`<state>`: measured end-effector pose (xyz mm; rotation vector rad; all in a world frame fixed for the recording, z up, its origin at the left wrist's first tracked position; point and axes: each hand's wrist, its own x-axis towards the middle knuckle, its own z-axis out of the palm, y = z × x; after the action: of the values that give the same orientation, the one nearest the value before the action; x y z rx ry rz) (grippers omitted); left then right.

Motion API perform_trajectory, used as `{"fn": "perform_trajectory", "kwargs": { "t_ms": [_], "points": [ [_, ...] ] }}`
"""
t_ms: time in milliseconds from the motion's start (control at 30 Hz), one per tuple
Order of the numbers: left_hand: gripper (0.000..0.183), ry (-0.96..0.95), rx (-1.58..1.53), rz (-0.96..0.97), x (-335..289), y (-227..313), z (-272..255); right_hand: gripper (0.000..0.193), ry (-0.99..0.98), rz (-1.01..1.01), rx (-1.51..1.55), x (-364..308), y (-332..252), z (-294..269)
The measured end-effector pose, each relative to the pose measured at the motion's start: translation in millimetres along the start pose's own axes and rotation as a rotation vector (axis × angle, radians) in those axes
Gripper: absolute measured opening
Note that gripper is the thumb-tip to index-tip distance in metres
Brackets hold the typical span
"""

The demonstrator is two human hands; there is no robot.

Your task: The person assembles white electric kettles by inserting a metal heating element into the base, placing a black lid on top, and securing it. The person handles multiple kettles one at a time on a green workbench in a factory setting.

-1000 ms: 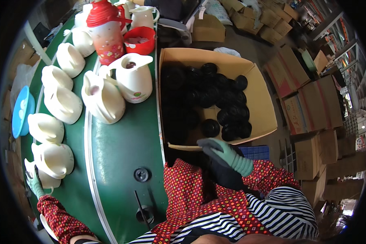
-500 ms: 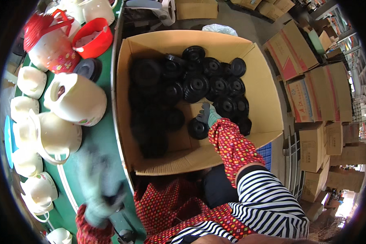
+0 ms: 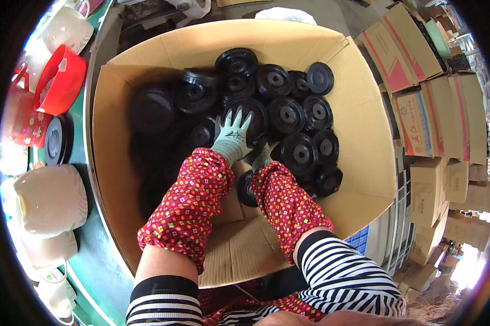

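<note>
A large cardboard box [image 3: 218, 261] holds many round black plastic lids [image 3: 301, 155], ridged and with a small centre detail. My left hand [image 3: 233, 140], in a pale green-grey glove, lies over one black lid [image 3: 254, 111] near the middle, its fingers stretched and spread on the lid's face. Close beside it, my gloved right hand [image 3: 263, 156] reaches in low by the same lid's near edge. Its fingers are hidden behind the left hand and the lids. Another lid [image 3: 246, 188] rests on the box bottom by my right sleeve.
On the left, a green bench [image 3: 101, 250] carries several cream pitchers [image 3: 52, 195], a red basin [image 3: 63, 79] and a black lid [image 3: 54, 140]. Stacked cartons [image 3: 435, 117] line the right, near a blue crate [image 3: 358, 239]. A white plastic bag [image 3: 286, 15] lies beyond the box.
My left hand has moved from over the bench into the box, onto a lid. The right hand has shifted slightly from the lower lid toward the left hand. The view has moved closer.
</note>
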<state>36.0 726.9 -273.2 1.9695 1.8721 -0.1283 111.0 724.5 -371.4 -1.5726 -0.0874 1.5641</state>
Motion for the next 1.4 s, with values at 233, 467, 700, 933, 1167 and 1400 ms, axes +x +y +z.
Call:
{"fn": "perform_trajectory", "kwargs": {
  "t_ms": [233, 467, 700, 933, 1167, 1400],
  "points": [
    [0.110, -0.006, -0.131, -0.083, -0.1, -25.0, 3.9, 0.066, -0.063, -0.009, 0.096, -2.4, -11.5, 15.3],
    [0.105, 0.271, -0.299, -0.066, -64.9, -8.0, -36.9, 0.064, -0.391, 0.078, 0.126, -35.9, -28.3, 16.7],
    [0.096, 0.771, -0.763, -0.108, -274.3, 11.4, -127.4, 0.061, -0.968, 0.168, -0.124, -210.0, -108.1, -16.9],
    [0.066, 1.061, -2.061, -0.169, -471.7, 3.2, -96.6, 0.072, -1.345, -1.005, -0.788, -418.3, -56.2, -13.6],
    [0.057, 1.438, -1.570, 0.222, -548.7, -41.9, -77.0, 0.075, -1.494, -1.749, -1.192, -540.7, 51.4, 39.9],
    [0.076, 1.155, -1.589, -0.883, -714.4, -45.5, -91.8, 0.087, -1.610, -2.020, -1.591, -589.0, 97.3, -2.6]
  ]
}}
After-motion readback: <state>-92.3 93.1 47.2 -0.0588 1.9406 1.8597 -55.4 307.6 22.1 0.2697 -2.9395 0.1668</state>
